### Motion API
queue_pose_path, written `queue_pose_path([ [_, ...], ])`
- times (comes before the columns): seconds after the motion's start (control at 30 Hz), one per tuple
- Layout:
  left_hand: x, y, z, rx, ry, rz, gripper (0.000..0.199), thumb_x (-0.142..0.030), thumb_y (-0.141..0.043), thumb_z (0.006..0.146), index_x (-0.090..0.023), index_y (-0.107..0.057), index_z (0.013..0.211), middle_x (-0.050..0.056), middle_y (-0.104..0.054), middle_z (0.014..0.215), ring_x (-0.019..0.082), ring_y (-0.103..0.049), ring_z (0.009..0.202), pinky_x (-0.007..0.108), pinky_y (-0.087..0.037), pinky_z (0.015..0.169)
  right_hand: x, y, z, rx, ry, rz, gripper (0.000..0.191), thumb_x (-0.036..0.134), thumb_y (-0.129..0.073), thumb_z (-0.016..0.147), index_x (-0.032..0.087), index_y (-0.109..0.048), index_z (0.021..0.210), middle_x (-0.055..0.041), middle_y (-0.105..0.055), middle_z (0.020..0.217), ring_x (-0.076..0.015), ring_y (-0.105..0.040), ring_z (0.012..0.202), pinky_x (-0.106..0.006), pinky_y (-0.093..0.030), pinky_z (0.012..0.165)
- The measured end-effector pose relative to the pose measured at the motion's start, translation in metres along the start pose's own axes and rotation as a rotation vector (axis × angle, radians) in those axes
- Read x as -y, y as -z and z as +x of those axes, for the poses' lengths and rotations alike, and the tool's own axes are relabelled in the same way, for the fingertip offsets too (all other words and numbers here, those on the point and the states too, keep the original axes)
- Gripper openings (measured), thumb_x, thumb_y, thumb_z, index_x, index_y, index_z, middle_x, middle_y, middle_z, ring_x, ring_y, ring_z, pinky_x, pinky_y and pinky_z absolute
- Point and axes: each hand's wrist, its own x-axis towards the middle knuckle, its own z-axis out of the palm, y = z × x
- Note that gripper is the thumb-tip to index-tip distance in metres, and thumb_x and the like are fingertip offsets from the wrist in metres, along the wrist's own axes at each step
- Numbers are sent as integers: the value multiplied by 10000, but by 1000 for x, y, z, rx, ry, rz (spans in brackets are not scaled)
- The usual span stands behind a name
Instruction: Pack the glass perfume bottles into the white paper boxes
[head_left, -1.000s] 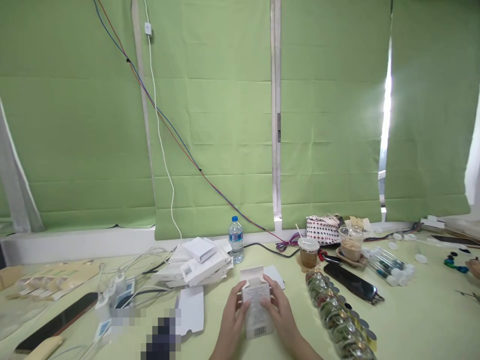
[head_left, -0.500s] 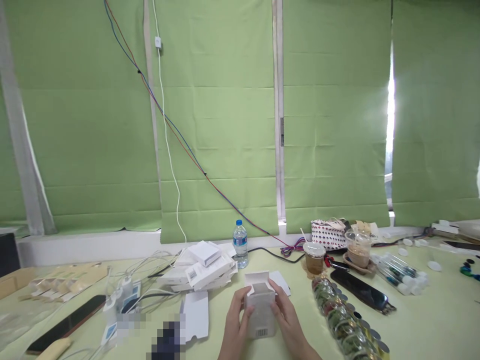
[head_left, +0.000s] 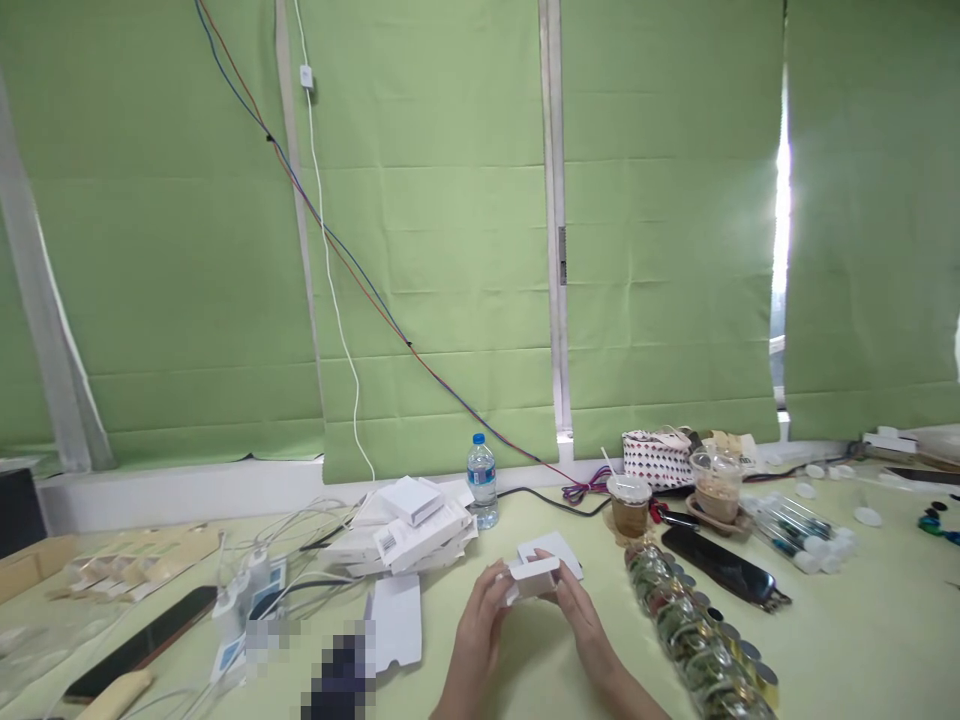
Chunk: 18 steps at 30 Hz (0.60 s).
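Observation:
A small white cardboard box (head_left: 534, 580) is held between my two hands above the table, tipped so that one end faces me. My left hand (head_left: 481, 612) grips its left side, fingers curled round the edge. On the opposite side my right hand (head_left: 583, 612) closes on the box, its fingertips partly hidden behind it. Just beyond the box lies a flat white card piece (head_left: 561, 548) on the table.
White boxes (head_left: 420, 530) are piled at the back left, beside a water bottle (head_left: 482, 485). A row of small jars (head_left: 686, 635) runs along my right. Drink cups (head_left: 628, 510), a black phone-like object (head_left: 724, 568) and clear tubes (head_left: 799, 530) stand or lie farther right. Cables (head_left: 300, 580) tangle at left.
The box has tilted: its upright barcoded face and raised top flap no longer show, and an end faces me instead. Both hands have turned with it, still holding it.

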Motion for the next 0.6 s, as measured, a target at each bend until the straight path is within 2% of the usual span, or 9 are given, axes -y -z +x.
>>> queue_pose_path([
  [0.1,-1,3,4,96,-4,19,331,-358,-406,925,-281,-619,1166,97,-599,1258,269,-497,1250,452,-401,1046,3,1,3,-58,-2,-41,479,574,-473,876,269,-601,1222,-78,-629,1229,-280,-556,1138,-385,-464,931],
  [0.17,-1,5,5,147,-5,22,333,-352,-409,926,-277,-618,1175,97,-602,1264,267,-493,1260,460,-368,1075,5,2,5,-99,5,-87,453,576,-537,838,250,-658,1128,-81,-677,1097,-280,-589,1039,-370,-464,902],
  [0.23,2,6,5,178,-22,22,333,-343,-408,927,-274,-616,1178,97,-601,1272,268,-486,1268,480,-339,1095,6,4,8,-121,-10,-113,445,597,-550,816,216,-705,985,-71,-689,909,-261,-603,878,-346,-478,809],
  [0.33,7,5,3,233,-40,46,319,-322,-441,917,-278,-615,1180,94,-592,1293,275,-477,1278,507,-303,1113,5,8,10,-159,-52,-127,482,631,-547,795,176,-694,725,-33,-610,694,-208,-540,696,-297,-450,668],
  [0.43,10,3,1,195,-43,68,304,-310,-451,916,-296,-626,1163,83,-605,1282,271,-489,1269,511,-287,1122,5,10,13,-182,-41,-127,502,631,-568,778,174,-628,580,-13,-544,638,-186,-498,666,-278,-419,648],
  [0.5,11,2,1,172,-51,50,300,-309,-459,911,-297,-634,1154,88,-617,1267,277,-513,1245,503,-333,1098,5,10,14,-193,-23,-123,495,618,-573,782,180,-608,554,-10,-531,644,-189,-498,689,-281,-418,675],
  [0.6,12,3,1,219,-26,5,319,-298,-499,886,-280,-628,1176,98,-618,1270,290,-524,1231,483,-396,1057,6,10,15,-215,3,-115,475,595,-599,776,189,-589,530,-8,-526,644,-194,-496,717,-291,-419,722],
])
